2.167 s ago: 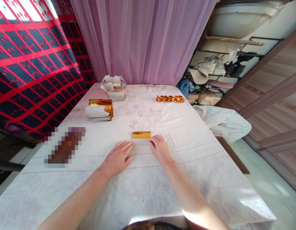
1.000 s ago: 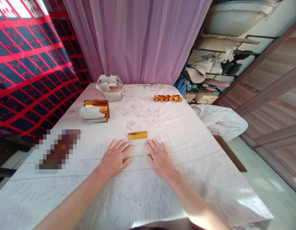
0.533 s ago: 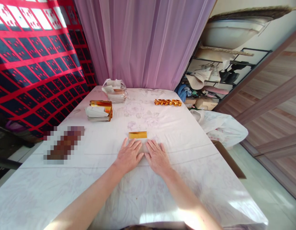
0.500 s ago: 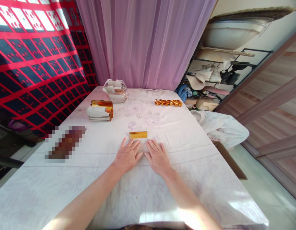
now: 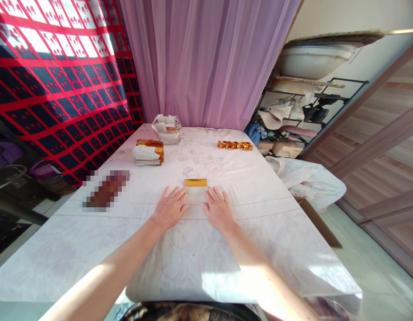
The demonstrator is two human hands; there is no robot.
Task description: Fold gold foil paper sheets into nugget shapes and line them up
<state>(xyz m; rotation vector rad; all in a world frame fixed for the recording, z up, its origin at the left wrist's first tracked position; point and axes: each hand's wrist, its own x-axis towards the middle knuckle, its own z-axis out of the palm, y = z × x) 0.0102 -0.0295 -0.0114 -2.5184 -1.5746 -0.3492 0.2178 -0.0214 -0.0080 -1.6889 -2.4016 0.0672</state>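
One gold strip (image 5: 195, 182), two flat hands (image 5: 170, 208)

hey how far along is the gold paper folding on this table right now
Done: a row of folded gold pieces lies at the table's far side. In hand: the left hand and right hand press flat on a sheet whose gold strip shows at its far edge. Left: the stack of gold-and-white sheets looks unfolded.

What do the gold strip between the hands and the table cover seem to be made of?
The gold strip looks like metallic foil paper: mirror-bright, with a flat, sharp-edged fold. The table cover seems to be thin cloth or plastic sheeting, white with a faint floral print and fold creases; which, I cannot tell.
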